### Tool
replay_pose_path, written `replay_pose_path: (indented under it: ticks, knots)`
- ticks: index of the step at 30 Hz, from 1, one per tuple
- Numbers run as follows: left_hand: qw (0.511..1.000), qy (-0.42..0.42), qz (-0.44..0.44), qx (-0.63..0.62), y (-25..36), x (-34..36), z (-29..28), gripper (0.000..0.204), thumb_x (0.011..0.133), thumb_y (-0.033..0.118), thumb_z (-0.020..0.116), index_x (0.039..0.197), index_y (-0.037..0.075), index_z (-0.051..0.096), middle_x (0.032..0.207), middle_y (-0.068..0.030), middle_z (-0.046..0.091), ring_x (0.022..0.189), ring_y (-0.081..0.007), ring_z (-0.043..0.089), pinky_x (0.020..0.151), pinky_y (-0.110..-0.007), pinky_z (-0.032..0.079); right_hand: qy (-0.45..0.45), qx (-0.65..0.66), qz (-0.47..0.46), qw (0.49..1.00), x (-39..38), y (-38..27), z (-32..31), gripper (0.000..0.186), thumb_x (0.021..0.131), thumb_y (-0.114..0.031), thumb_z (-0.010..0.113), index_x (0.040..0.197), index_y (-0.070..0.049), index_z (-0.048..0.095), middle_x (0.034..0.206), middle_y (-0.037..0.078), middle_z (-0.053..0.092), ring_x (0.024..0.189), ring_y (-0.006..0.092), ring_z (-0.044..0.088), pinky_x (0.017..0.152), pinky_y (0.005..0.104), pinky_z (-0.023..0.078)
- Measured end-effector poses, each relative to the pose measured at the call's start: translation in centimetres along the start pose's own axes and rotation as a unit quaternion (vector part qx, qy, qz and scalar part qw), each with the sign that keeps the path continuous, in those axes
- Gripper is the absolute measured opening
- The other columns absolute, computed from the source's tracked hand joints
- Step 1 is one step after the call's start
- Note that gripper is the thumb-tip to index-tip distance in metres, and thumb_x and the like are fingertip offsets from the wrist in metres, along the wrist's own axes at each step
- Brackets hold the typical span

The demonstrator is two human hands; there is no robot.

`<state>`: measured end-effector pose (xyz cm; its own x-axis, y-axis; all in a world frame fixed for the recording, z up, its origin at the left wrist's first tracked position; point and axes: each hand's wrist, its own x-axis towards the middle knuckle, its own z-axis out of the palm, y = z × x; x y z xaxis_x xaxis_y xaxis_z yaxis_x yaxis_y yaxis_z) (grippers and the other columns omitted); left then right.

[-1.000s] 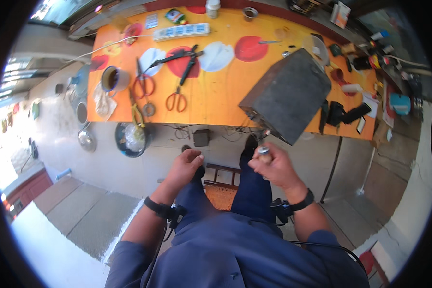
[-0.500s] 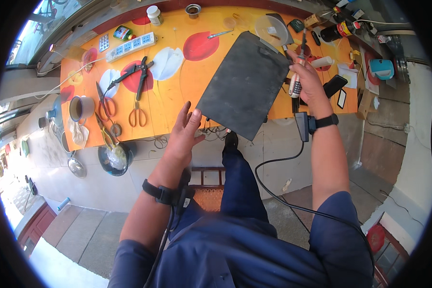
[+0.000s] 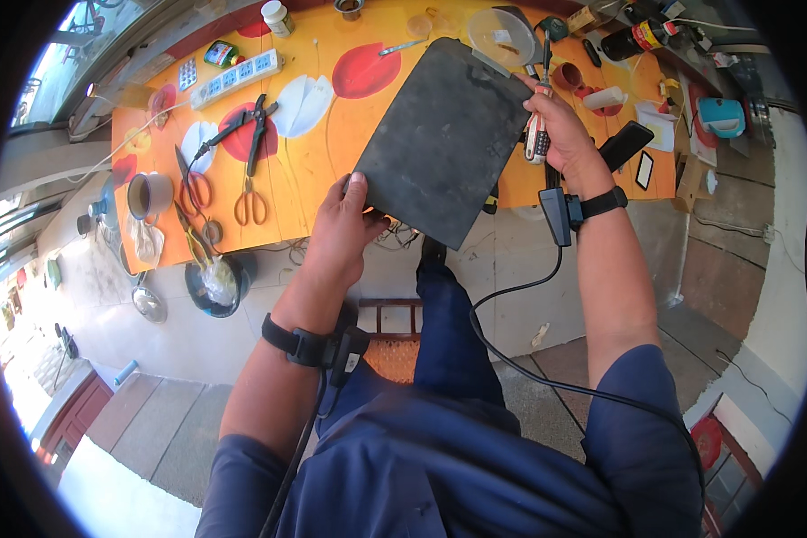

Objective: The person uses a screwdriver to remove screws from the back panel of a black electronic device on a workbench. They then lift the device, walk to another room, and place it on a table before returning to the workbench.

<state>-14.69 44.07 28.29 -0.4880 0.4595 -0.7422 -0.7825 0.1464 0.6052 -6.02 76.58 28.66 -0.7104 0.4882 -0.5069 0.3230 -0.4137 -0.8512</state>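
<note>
A flat, black, rectangular case (image 3: 444,143) with a scuffed top lies tilted across the table's front edge, one corner jutting past it. My left hand (image 3: 341,224) is closed on its near left corner, thumb on top and fingers underneath. At the far right edge of the case, my right hand (image 3: 560,134) grips a screwdriver (image 3: 536,134) with a red and white handle, its thin shaft pointing away from me. The fingers of that hand also reach the edge of the case; whether they hold it is hard to tell.
Pliers-like cutters (image 3: 253,134), scissors (image 3: 250,204) and a power strip (image 3: 236,79) lie on the left of the table. A mug (image 3: 150,196) stands at its left end. To the right are a clear plastic lid (image 3: 491,40), a bottle (image 3: 632,40) and a black phone (image 3: 628,143).
My left hand has moved up to the near corner of the case and closed on it. The case sits slightly further left and up. My right hand still holds the screwdriver.
</note>
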Motion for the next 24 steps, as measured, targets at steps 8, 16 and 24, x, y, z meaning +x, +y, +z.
replay_pose_path:
  ticks: [8,16,24]
  knots:
    - [0.996,0.073,0.014,-0.041,-0.5,-2.2,0.4,0.049,0.111,0.036,0.041,0.139,-0.005,0.048,0.126,-0.0152,0.061,0.105,-0.0249,0.066,0.091,-0.039,0.055,0.017,-0.02,-0.027,0.999,-3.7,0.3,2.1,0.057,0.086,-0.009,0.059,0.143,-0.009,0.057,0.089,-0.004,0.053,0.07,0.006,0.047,0.062,0.0217,0.041]
    - [0.996,0.082,0.012,-0.045,-4.9,-8.6,-4.7,0.049,0.111,0.036,0.043,0.144,0.0,0.044,0.128,-0.0118,0.06,0.107,-0.0194,0.066,0.09,-0.036,0.057,0.0,-0.001,-0.019,1.0,-11.7,3.1,5.5,0.055,0.087,-0.005,0.058,0.143,-0.002,0.056,0.084,-0.007,0.041,0.074,0.0035,0.042,0.067,0.02,0.037]
    - [0.996,0.07,-0.02,0.043,-9.9,-16.3,-13.7,0.06,0.11,0.038,0.045,0.155,0.0,0.033,0.135,-0.0155,0.057,0.113,-0.0202,0.062,0.087,-0.033,0.055,0.079,-0.068,0.028,0.994,-23.9,10.0,9.9,0.058,0.086,-0.004,0.056,0.143,-0.007,0.057,0.077,-0.005,0.043,0.068,0.0065,0.043,0.065,0.0236,0.04]
